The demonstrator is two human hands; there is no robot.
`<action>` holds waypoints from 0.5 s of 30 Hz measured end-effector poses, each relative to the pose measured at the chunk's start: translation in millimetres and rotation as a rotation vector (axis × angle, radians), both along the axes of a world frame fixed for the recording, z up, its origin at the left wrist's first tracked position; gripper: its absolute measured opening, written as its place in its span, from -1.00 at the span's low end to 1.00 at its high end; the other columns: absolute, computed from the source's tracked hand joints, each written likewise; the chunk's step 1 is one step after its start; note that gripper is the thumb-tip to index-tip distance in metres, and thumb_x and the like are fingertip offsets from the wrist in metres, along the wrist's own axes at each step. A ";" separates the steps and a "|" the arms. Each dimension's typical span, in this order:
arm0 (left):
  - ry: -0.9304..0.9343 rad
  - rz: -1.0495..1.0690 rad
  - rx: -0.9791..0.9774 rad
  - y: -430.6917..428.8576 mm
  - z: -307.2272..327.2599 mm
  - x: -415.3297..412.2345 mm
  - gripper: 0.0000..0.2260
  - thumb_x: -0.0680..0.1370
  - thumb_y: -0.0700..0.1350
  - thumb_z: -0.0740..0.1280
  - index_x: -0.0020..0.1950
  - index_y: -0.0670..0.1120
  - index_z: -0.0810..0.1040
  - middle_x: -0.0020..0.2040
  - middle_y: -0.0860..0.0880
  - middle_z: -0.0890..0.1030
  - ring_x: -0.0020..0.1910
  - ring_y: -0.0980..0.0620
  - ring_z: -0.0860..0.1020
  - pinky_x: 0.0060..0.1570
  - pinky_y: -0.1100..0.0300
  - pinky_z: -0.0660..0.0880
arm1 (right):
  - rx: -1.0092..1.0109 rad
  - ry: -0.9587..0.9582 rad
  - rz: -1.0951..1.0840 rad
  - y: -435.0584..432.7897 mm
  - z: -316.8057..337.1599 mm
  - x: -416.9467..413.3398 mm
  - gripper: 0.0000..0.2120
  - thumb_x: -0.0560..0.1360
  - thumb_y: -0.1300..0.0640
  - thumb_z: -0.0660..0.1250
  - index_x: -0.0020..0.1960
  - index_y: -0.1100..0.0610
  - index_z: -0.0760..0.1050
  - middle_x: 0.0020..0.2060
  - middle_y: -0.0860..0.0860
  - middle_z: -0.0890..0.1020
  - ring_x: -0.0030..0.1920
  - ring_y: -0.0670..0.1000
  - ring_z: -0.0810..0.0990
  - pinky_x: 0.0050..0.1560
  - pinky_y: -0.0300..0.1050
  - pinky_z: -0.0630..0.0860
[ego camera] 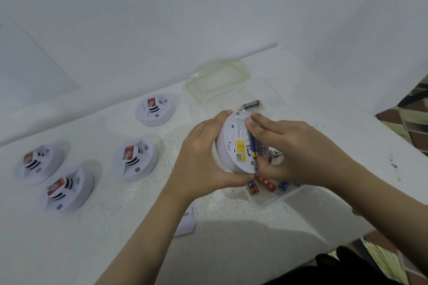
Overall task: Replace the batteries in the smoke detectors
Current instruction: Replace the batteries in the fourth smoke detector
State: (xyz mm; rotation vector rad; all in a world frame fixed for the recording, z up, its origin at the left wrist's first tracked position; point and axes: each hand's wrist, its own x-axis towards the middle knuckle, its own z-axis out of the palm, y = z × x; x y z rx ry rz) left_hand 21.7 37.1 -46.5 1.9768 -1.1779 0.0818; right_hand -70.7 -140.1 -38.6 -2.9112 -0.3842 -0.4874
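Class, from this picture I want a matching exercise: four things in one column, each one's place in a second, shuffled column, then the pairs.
1 blue battery
2 Eveready battery
3 green-rimmed lid
4 red batteries

a in the clear tub
b on the table just beyond the held detector
c pinched by the right hand against the held detector
d flat beside the wall

Pairs: 1c, 2b, 3d, 4a

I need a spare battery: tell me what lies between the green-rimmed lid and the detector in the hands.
In the head view, one loose battery lies between the lid and the held detector.
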 end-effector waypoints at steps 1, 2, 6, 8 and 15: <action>0.003 -0.003 0.001 -0.2 -0.3 0.3 -0.19 0.20 0.14 0.54 0.36 -0.17 0.43 0.23 -0.01 0.56 0.17 0.07 0.54 0.15 0.04 0.50 | -0.001 -0.002 -0.002 0.1 -1.3 0.0 -0.41 0.38 -0.06 0.20 0.26 0.30 0.48 0.16 0.26 0.58 -0.38 0.07 0.59 -0.42 -0.14 0.53; 0.005 -0.004 0.003 -0.4 -0.4 0.2 -0.19 0.20 0.14 0.54 0.36 -0.17 0.43 0.23 -0.02 0.56 0.17 0.07 0.54 0.15 0.04 0.50 | -0.002 0.001 -0.005 0.3 -2.4 0.2 -0.42 0.38 -0.05 0.20 0.26 0.30 0.47 0.16 0.26 0.58 -0.38 0.07 0.58 -0.42 -0.14 0.52; 0.043 -0.013 -0.004 0.1 -0.5 0.5 -0.20 0.19 0.10 0.57 0.35 -0.16 0.44 0.18 0.03 0.57 0.13 0.08 0.55 0.12 0.09 0.51 | 0.042 0.038 -0.003 -1.3 -1.0 -1.1 -0.42 0.39 -0.07 0.20 0.29 0.27 0.47 0.21 0.23 0.56 -0.29 0.08 0.63 -0.31 -0.16 0.53; 0.097 -0.030 -0.010 2.1 -0.4 1.5 -0.20 0.17 0.04 0.62 0.34 -0.12 0.44 0.14 0.07 0.57 0.10 0.08 0.56 0.10 0.07 0.52 | 0.128 0.055 0.004 -5.4 2.7 -2.7 -0.39 0.40 -0.14 0.20 0.33 0.20 0.45 0.28 0.16 0.51 -0.02 0.08 0.66 -0.08 -0.13 0.55; 0.113 -0.066 -0.031 5.7 3.2 3.7 -0.22 0.15 -0.01 0.64 0.31 0.00 0.43 0.07 0.16 0.57 0.04 0.10 0.57 0.05 0.19 0.52 | 0.179 0.108 -0.002 -8.1 12.0 -1.8 -0.41 0.42 -0.20 0.25 0.33 0.13 0.46 0.29 0.09 0.51 0.20 0.09 0.58 0.07 0.02 0.58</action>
